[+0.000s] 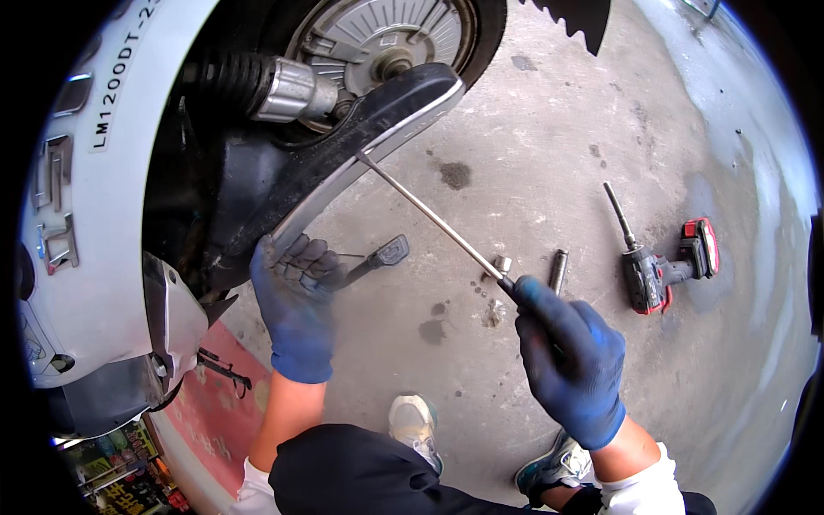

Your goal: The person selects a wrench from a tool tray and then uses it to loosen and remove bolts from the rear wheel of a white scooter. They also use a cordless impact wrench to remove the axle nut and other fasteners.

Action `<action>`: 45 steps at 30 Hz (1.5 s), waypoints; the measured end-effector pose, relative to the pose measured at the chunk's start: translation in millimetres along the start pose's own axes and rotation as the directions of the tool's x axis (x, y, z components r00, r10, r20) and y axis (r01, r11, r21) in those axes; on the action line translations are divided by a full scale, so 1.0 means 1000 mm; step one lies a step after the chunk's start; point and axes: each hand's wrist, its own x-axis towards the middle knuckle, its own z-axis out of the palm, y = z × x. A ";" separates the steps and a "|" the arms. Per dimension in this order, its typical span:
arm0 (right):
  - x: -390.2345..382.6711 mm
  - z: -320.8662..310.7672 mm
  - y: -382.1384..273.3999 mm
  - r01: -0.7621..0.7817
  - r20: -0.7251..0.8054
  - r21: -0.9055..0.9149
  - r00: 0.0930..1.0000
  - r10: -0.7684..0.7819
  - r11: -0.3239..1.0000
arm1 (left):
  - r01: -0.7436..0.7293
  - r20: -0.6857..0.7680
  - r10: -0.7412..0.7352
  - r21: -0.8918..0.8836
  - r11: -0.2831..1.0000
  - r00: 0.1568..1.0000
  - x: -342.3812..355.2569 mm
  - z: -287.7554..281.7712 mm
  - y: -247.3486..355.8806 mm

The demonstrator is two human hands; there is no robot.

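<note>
My right hand [571, 360], in a dirty blue work glove, is closed round the dark handle of a long screwdriver [438, 221]. The tip meets the silver edge of a long black cover [369, 129] beside the scooter's rear wheel. Down at the cover's lower end is my left hand [296, 296], gloved alike, its fingers curled and the thumb side against the silver edge. They seem to hold that end, though the contact is partly hidden. Just right of this hand a black stand or pedal [390, 251] sticks out.
A cordless impact driver [657, 275] with a long socket lies on the concrete at right. Loose sockets [558, 271] and small metal parts [495, 313] lie near my right hand. The wheel [390, 43], a shock absorber [296, 90] and white bodywork [94, 206] fill the upper left.
</note>
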 end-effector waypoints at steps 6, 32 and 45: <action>0.015 -0.009 0.024 -0.210 0.104 0.427 0.978 0.184 0.880 | 0.016 0.084 -0.016 -0.002 1.000 0.996 0.003 -0.008 0.003; -0.084 -0.019 0.089 0.265 -0.584 0.781 0.630 0.512 0.565 | 0.026 0.677 -0.488 0.570 0.821 0.551 -0.060 0.080 -0.043; -0.022 0.039 0.014 0.136 -0.345 0.933 0.604 0.719 0.334 | 0.025 0.652 -0.483 0.581 0.814 0.585 -0.052 0.077 -0.040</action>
